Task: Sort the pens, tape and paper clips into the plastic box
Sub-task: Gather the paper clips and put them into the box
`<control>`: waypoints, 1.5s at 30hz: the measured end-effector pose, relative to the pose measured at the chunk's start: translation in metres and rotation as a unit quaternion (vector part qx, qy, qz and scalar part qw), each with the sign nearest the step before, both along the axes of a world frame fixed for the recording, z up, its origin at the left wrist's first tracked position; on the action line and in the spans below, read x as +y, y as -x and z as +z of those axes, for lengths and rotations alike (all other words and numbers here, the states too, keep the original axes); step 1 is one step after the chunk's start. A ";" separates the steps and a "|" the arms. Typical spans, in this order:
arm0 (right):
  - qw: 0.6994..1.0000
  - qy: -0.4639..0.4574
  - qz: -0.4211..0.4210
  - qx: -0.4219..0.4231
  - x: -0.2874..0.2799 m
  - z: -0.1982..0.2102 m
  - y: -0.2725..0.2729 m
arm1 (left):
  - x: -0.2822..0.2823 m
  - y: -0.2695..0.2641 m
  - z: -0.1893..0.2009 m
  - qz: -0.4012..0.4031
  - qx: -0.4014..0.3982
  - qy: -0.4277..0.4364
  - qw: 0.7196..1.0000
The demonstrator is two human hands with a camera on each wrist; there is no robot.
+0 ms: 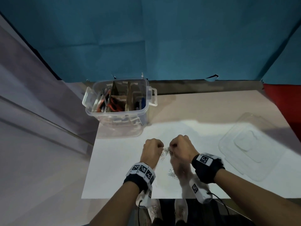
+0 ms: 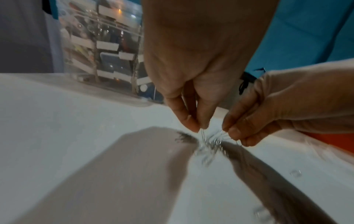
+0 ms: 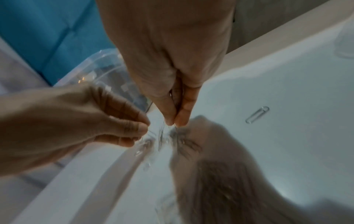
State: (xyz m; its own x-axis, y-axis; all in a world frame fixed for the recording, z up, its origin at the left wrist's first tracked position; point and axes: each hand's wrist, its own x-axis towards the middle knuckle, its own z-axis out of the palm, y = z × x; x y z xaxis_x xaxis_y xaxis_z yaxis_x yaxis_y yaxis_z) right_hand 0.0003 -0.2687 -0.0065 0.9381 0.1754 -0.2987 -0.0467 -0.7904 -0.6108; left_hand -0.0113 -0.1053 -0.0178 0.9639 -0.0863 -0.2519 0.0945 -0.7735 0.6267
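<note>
A tangled bunch of silver paper clips (image 1: 166, 152) hangs just above the white table sheet (image 1: 117, 168), between my two hands. My left hand (image 1: 158, 148) pinches the bunch from the left and my right hand (image 1: 173, 146) pinches it from the right. In the left wrist view the left hand (image 2: 200, 128) and the right hand (image 2: 232, 134) both nip wire loops of the clips (image 2: 210, 143). The right wrist view shows the right hand (image 3: 175, 123) pinching clips (image 3: 161, 139), with the left hand (image 3: 142, 132) beside it. The clear plastic box (image 1: 117, 126) stands at the back left with pens inside.
Loose clips (image 1: 172, 173) lie on the sheet below my right hand, and a single clip (image 3: 257, 114) lies to its right. The box's clear lid (image 1: 250, 149) rests flat at the right. A blue backdrop (image 1: 162, 38) closes off the back.
</note>
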 end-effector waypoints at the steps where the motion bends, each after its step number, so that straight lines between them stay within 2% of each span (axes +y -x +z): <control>1: 1.000 -0.014 -0.022 -0.004 -0.002 0.007 -0.007 | 0.004 -0.005 0.007 0.004 -0.004 0.011 1.000; 5: 0.994 -0.086 -0.067 -0.012 -0.008 0.039 -0.041 | 0.017 -0.034 0.049 -0.004 -0.054 0.067 0.996; 10: 0.974 -0.191 -0.111 -0.045 0.015 0.099 -0.093 | 0.044 -0.080 0.125 0.005 -0.128 0.111 0.986; 13: 0.972 -0.196 -0.106 -0.081 0.047 0.131 -0.133 | 0.074 -0.117 0.161 0.029 -0.185 0.063 0.980; 15: 0.972 -0.189 -0.099 -0.100 0.073 0.148 -0.158 | 0.097 -0.146 0.171 0.053 -0.212 0.010 0.976; 19: 0.978 -0.174 -0.062 -0.098 0.130 0.164 -0.197 | 0.128 -0.197 0.168 0.059 -0.178 -0.108 0.976; 24: 0.993 -0.093 -0.017 -0.068 0.174 0.152 -0.215 | 0.139 -0.207 0.153 0.115 -0.117 -0.144 0.976; 27: 0.994 -0.085 -0.013 -0.065 0.169 0.142 -0.216 | 0.141 -0.199 0.143 0.111 -0.122 -0.160 0.973; 30: 0.990 -0.117 -0.036 -0.062 0.152 0.140 -0.213 | 0.139 -0.186 0.141 0.081 -0.138 -0.136 0.978; 33: 0.977 -0.213 -0.029 0.006 0.122 0.150 -0.188 | 0.120 -0.164 0.144 0.053 -0.178 -0.098 0.978; 35: 0.974 -0.222 0.009 0.041 0.097 0.154 -0.163 | 0.098 -0.140 0.149 0.017 -0.203 -0.083 0.976; 37: 0.980 -0.168 0.072 0.073 0.069 0.144 -0.136 | 0.072 -0.110 0.145 -0.020 -0.192 -0.057 0.979; 40: 0.979 -0.058 0.140 0.137 0.030 0.106 -0.103 | 0.041 -0.073 0.106 -0.079 -0.140 -0.078 0.984; 43: 0.970 0.095 0.206 0.087 0.004 0.057 -0.078 | 0.024 -0.047 0.056 -0.119 -0.047 -0.132 0.983; 45: 0.961 0.158 0.221 0.048 -0.006 0.032 -0.057 | 0.020 -0.030 0.029 -0.153 0.005 -0.167 0.974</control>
State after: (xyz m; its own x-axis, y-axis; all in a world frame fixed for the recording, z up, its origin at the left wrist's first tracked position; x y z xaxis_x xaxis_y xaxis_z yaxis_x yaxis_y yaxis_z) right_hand 0.0570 -0.2743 0.0254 0.7587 0.4360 -0.4840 0.2917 -0.8917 -0.3460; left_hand 0.0189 -0.0852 0.0113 0.9029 -0.2813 -0.3250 -0.1679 -0.9268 0.3358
